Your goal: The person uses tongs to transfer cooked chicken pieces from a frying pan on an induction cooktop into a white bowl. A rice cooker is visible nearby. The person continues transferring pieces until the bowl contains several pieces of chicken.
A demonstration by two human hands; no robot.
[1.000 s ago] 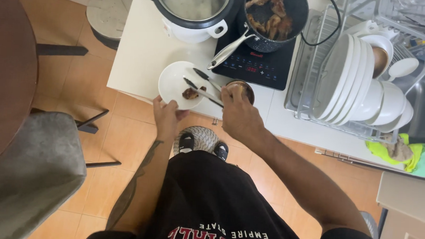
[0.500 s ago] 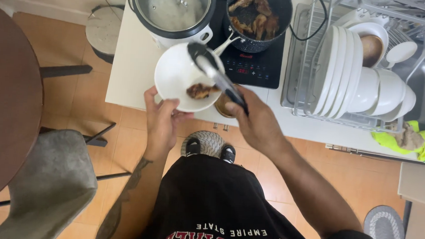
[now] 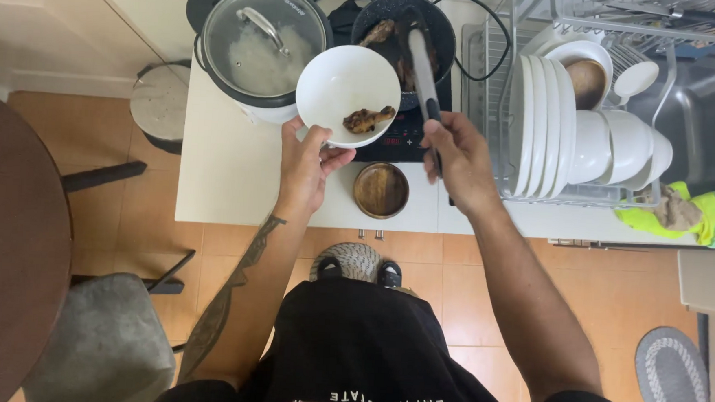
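My left hand holds a white plate by its near rim, lifted above the counter beside the stove. One browned piece of cooked meat lies on the plate. My right hand grips metal tongs with a black handle. Their tips reach into the dark frying pan, which holds more browned meat on a black induction hob.
A rice cooker with a glass lid stands left of the pan. A small wooden saucer lies on the white counter. A dish rack with upright white plates and bowls stands right, with a sink behind. A round dark table and grey chair are at left.
The plate rose off the counter and moved toward the pan, now with one piece of meat on it. The tongs swung from over the plate into the pan.
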